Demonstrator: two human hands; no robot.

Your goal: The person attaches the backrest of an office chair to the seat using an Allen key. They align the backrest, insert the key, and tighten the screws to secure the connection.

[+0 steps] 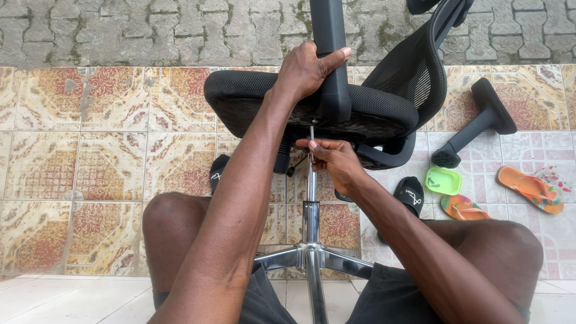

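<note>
A black mesh office chair lies tipped on the tiled floor, its seat (240, 96) facing me and its backrest (414, 78) to the right. My left hand (307, 69) grips a black armrest (331, 60) standing against the seat's edge. Below the seat, my right hand (333, 161) pinches a thin metal tool (311, 139) pointing up into the seat's underside. The chrome gas column (311, 198) runs down to the chrome star base (312, 258) between my knees.
A second black armrest (480, 123) lies loose on the tiles at right. Beside it are a small green tray (443, 180) and orange flip-flops (531, 189). My feet wear black slides (411, 193). Grey paving stones (150, 30) run along the top.
</note>
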